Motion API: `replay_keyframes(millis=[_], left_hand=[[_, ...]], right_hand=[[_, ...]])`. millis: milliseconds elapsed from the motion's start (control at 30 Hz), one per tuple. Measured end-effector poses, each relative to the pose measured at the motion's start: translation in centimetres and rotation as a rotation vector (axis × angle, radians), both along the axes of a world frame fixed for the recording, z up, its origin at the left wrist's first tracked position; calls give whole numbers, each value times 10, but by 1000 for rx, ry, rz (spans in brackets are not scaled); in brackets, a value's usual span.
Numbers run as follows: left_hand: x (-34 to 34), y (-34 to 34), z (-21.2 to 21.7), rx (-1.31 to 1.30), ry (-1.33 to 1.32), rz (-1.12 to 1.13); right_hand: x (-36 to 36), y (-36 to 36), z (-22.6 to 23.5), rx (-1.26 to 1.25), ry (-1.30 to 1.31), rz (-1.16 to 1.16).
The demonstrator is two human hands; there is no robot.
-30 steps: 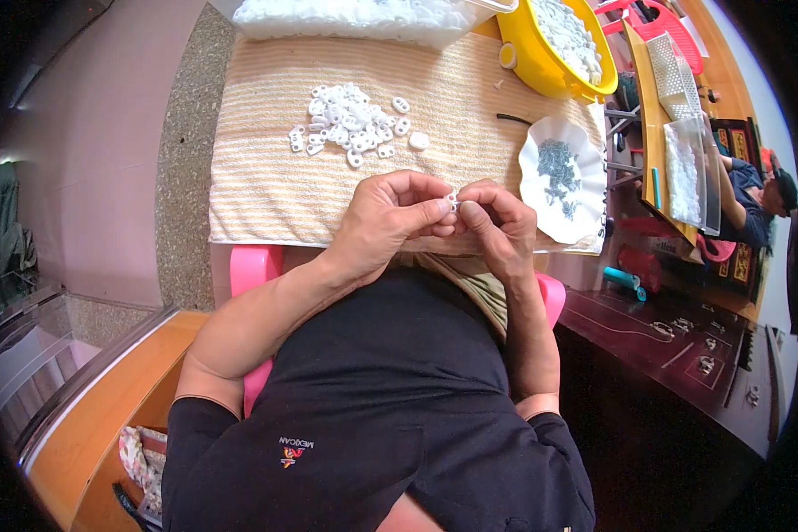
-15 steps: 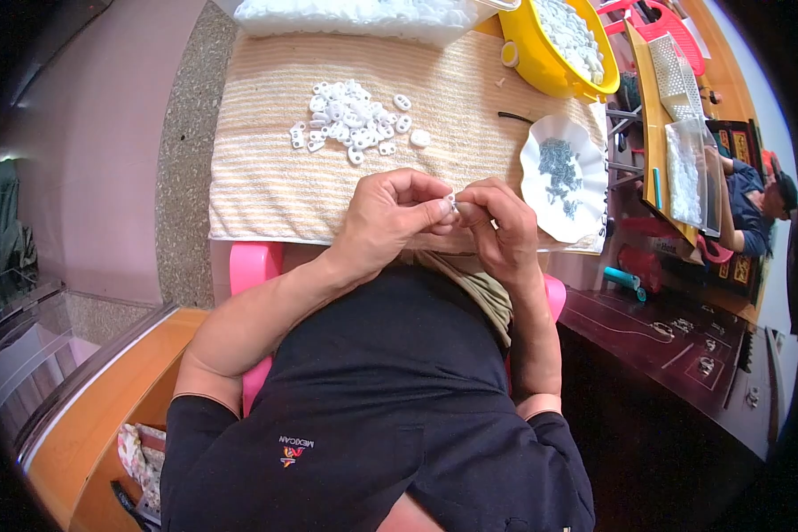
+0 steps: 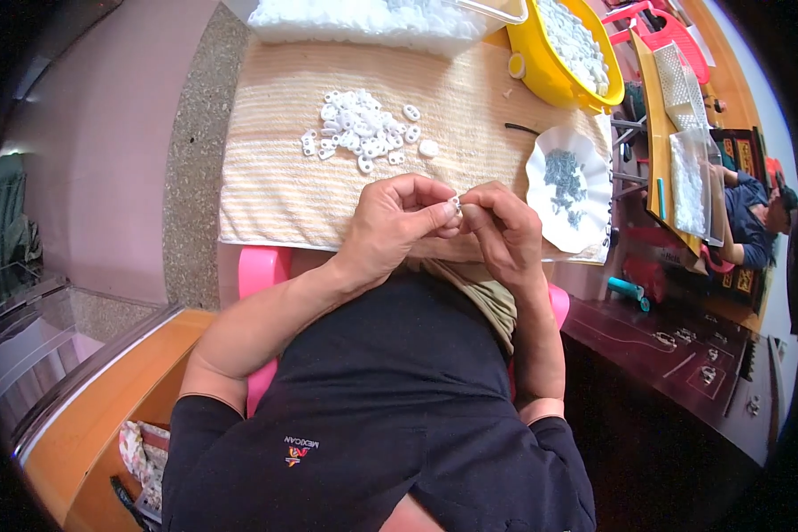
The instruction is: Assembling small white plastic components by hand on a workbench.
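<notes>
On the left, a speckled strip point(image 3: 195, 160) edges a pink surface point(image 3: 106, 133), with a dark green cloth point(image 3: 13, 213) farther left. Near left, floral fabric point(image 3: 136, 448) lies beside an orange wooden panel point(image 3: 120, 359). At right, a teal roll point(image 3: 628, 288) sits near a dark red panel point(image 3: 634, 341) bearing metal fittings point(image 3: 708, 375). Farther right, a co-worker point(image 3: 749, 213) is at a wooden table point(image 3: 654, 133) holding a perforated basket point(image 3: 680, 89); a red chair point(image 3: 674, 49) stands far right.

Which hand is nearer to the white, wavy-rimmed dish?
Right. The right hand is just left of the white, wavy-rimmed dish; the left hand is farther left.
</notes>
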State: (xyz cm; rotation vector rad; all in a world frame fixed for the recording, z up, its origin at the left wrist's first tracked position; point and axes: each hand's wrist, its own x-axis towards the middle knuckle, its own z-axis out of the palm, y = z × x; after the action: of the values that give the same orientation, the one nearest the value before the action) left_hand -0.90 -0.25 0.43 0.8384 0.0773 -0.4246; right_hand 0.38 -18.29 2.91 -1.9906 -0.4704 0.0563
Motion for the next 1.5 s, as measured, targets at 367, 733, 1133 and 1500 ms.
replay_keyframes(millis=[367,733,1133,1500], left_hand=[[0,1,5,-17,38,14],[-2,0,3,-46,44,43],[-1,1,4,-33,52,139],[-1,4,7,-111,82,174]], right_hand=[[0,0,-3,28,87,4],[-1,10,-9,56,87,-68],[8,15,-3,213,233,-37],[40,13,2,299,287,-66]])
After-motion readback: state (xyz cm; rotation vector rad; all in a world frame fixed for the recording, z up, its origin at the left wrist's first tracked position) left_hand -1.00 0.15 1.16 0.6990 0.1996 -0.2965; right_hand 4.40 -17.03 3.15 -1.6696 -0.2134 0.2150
